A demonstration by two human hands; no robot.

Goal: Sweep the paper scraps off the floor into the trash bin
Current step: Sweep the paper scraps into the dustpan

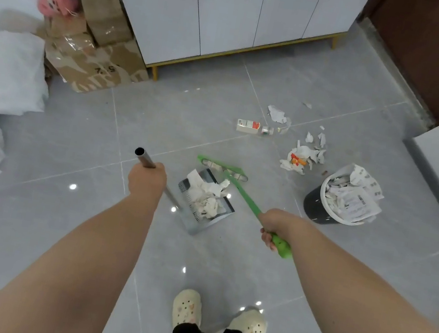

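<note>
Grey tiled floor, mid-cleanup: a trash bin, already heaped with paper, stands right of a loaded dustpan at centre. The left hand has its fingers wrapped round the pan's metal handle. The right hand grips a green broom, its long handle running away to a head at the pan's far edge. Loose paper scraps lie just beyond the bin, ahead and right of both hands, nearer the right, probably the next sweep
</note>
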